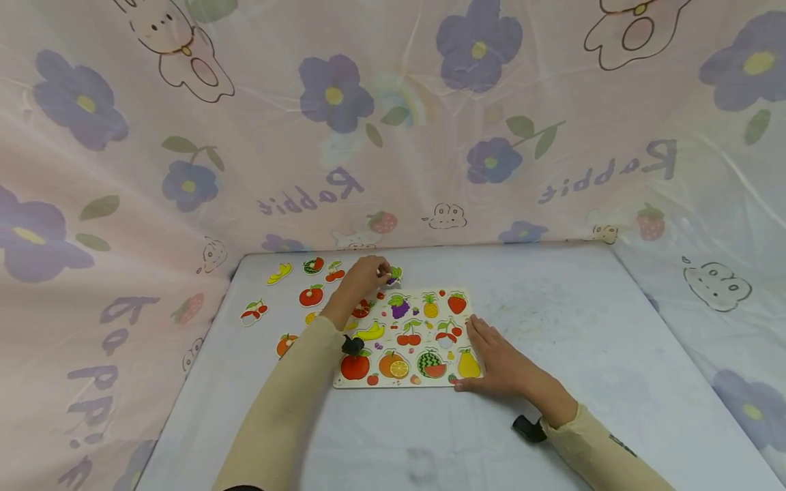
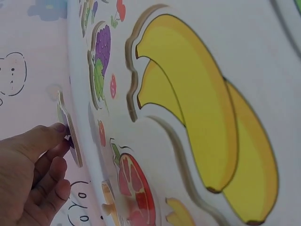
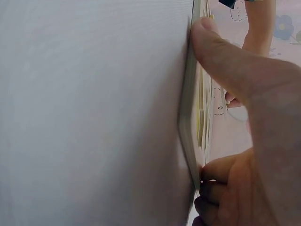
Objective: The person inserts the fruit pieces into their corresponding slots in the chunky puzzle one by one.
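Note:
My left hand (image 1: 367,273) pinches a grape puzzle piece (image 1: 396,274) between thumb and fingertips, just beyond the far edge of a wooden fruit puzzle board (image 1: 383,384). The left wrist view shows this piece (image 2: 66,110) edge-on, held upright and apart from the board. Printed grapes (image 1: 400,307) sit in a recess close by. My right hand (image 1: 500,358) holds the board at its near right corner. Its thumb (image 3: 221,52) lies on the front edge, and the fingers (image 3: 221,169) bend against the right side. The left forearm covers part of the board's left side.
Loose fruit pieces lie left of the board: bananas (image 1: 279,273), a watermelon (image 1: 314,265), an apple (image 1: 311,295), two cherry pieces (image 1: 254,312) and an orange (image 1: 285,344). A white cloth covers the table (image 1: 552,293). Printed curtains (image 1: 405,177) surround its back and sides.

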The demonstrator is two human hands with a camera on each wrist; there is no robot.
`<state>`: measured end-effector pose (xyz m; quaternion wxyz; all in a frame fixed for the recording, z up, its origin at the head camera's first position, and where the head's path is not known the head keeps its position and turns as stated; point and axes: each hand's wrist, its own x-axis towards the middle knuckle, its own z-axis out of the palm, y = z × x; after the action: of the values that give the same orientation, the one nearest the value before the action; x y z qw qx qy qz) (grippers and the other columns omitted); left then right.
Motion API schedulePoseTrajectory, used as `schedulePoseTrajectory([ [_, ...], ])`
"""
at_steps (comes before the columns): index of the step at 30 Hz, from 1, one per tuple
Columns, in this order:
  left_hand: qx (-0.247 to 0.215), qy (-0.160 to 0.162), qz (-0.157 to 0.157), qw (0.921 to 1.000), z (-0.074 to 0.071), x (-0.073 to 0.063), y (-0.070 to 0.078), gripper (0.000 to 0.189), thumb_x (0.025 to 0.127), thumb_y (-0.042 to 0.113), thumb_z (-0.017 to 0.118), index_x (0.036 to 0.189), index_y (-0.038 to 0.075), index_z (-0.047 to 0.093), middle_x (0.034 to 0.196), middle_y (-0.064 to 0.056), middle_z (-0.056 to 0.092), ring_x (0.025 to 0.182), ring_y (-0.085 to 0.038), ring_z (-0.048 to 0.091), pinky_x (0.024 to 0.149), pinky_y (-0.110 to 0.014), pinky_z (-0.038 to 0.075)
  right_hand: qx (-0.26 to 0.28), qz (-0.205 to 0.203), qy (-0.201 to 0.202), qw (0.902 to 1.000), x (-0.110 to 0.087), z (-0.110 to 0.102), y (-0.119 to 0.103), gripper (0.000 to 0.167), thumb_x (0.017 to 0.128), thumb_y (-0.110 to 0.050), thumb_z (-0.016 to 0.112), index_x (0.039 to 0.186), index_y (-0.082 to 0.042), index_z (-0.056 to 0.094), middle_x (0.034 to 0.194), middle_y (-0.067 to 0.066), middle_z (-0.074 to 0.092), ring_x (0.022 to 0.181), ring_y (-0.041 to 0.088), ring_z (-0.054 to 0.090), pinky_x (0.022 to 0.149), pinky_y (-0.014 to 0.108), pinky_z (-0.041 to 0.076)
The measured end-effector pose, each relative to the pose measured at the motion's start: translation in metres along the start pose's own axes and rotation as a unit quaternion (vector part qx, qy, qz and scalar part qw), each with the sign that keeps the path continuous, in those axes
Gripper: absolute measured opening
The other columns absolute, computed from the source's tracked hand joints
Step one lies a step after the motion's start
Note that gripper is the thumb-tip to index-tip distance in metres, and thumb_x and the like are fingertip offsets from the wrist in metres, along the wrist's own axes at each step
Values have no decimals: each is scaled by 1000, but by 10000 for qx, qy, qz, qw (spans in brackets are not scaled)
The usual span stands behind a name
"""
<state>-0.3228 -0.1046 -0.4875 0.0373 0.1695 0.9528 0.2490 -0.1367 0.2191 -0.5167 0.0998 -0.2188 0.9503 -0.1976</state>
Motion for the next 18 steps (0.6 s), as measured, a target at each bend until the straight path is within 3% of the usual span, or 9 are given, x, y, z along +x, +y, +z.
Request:
schedulePoseTrajectory([
  [18,318,49,9,9995,-9,-24,12,15,105,26,74,112,13,76,103,-1,71,90,-19,62,87,-34,56,-36,-59,44,10000,3,3,3,133,81,-74,81,168,6,19,177,24,15,163,42,18,128,58,22],
])
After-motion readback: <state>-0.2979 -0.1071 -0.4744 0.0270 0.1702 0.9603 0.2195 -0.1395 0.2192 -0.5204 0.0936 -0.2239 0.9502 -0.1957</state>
